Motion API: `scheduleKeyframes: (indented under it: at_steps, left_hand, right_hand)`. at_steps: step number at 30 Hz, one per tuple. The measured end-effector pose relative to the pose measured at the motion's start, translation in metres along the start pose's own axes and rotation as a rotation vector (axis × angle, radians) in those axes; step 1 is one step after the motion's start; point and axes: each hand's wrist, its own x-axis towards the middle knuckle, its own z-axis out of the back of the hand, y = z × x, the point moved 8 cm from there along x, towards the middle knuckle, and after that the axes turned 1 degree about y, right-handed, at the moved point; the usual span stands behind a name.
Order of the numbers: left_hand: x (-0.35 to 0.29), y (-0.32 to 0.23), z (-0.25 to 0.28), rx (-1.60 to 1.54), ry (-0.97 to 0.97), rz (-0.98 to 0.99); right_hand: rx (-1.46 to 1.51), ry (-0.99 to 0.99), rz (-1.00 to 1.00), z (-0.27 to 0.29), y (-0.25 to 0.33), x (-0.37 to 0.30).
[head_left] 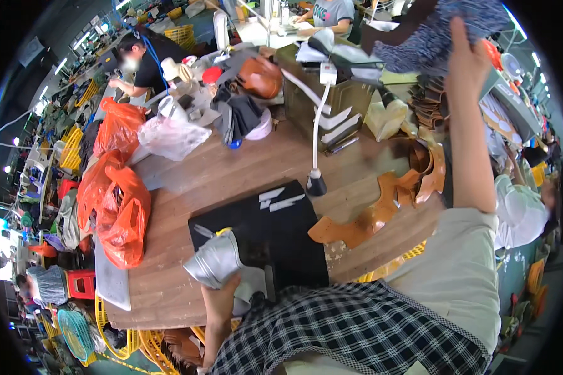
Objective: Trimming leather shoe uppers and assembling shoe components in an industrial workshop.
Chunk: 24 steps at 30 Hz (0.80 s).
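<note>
Near the front edge of the table, my left hand (220, 299) is closed on a curved, shiny silver leather piece (216, 257). It hangs over the left part of a black mat (288, 247). Something small and yellow shows at the piece's upper edge. My right arm is stretched far up to the right. The right hand (470, 65) grips a blue-grey fuzzy cloth (431, 45) with a dark brown part at its left. Several white strips (286, 204) lie on the mat. A joined string of tan leather pieces (363, 225) curves across the table to the right.
A small lamp (316, 182) on a white flexible stem hangs over the mat. Orange plastic bags (122, 215) sit at the left. Behind stand an olive box (309, 94) and stacked brown pieces (426, 103). Two people work beyond the table; yellow baskets (388, 269) are below its edge.
</note>
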Motion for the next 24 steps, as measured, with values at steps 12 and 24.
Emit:
scheduleKeyframes:
  at_steps: [12,24]
  left_hand:
    - [-0.026,-0.015,0.237,0.063,-0.402,-0.092]
    - [-0.037,0.018,0.315,0.233,-0.405,-0.118]
  right_hand:
    - [-0.095,0.205,-0.653,0.059,0.082,-0.269]
    - [-0.499,1.054,0.130,-0.096,0.214,-0.513]
